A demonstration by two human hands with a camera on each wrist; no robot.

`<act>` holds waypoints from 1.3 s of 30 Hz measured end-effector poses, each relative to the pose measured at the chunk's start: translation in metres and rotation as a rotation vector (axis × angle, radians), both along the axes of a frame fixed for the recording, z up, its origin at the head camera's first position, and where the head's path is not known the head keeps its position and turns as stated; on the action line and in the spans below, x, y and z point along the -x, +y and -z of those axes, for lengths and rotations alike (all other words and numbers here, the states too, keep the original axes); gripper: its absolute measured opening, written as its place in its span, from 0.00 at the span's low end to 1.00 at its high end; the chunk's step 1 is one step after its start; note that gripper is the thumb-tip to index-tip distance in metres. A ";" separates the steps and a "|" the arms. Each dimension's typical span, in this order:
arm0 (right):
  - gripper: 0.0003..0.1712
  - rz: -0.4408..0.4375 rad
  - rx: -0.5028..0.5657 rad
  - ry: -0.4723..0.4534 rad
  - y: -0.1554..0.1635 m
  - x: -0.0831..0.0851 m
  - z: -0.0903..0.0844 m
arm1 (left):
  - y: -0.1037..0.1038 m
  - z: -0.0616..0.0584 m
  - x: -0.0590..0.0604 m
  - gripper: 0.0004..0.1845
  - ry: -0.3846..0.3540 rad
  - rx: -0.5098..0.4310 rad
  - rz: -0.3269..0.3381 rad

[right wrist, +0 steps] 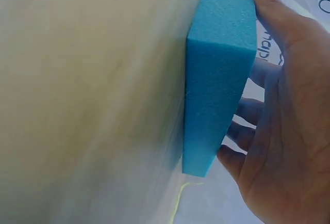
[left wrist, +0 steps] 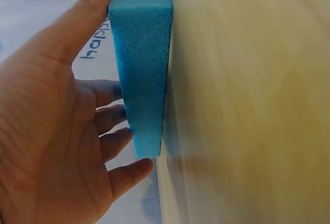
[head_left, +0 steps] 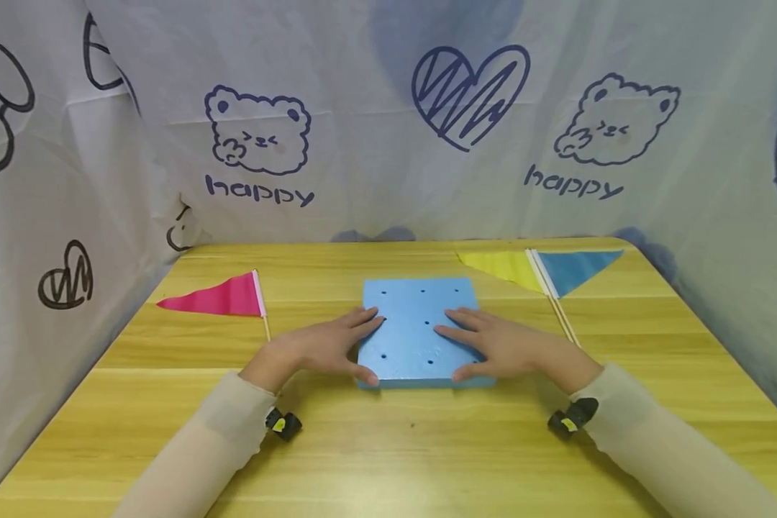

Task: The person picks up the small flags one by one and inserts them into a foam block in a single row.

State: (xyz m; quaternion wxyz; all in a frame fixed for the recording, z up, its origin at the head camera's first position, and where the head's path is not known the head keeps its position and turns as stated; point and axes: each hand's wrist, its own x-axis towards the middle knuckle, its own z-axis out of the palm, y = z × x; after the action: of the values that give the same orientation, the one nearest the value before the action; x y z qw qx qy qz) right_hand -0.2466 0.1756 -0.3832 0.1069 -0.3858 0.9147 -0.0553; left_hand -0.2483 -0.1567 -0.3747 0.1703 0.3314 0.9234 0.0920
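Observation:
A light blue foam block [head_left: 408,338] with several small holes in its top lies flat on the table, in the middle of the head view. My left hand [head_left: 333,345] rests on its left side, fingers spread over the top and thumb at the near left corner. On the right side my right hand [head_left: 501,344] lies the same way, its thumb near the front edge. Both wrist views show the thick side of the foam block [left wrist: 144,79] with fingertips along its upper edge. Neither hand curls round it.
A pink pennant flag [head_left: 229,296] lies on the wooden table [head_left: 388,453] at the left, its stick running behind the left wrist. At the back right, a yellow flag [head_left: 505,266] and a blue flag [head_left: 576,270] lie with sticks side by side. A printed white curtain [head_left: 362,144] hangs behind.

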 end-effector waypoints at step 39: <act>0.55 0.045 0.063 -0.043 0.016 -0.022 -0.001 | -0.051 -0.008 -0.001 0.44 0.198 -0.128 -0.148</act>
State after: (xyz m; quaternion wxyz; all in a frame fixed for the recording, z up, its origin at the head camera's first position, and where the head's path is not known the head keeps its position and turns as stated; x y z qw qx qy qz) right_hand -0.2243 0.1916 -0.3818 0.1131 -0.3672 0.9184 -0.0947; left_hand -0.2471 -0.2074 -0.3667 0.0494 0.2803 0.9498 0.1300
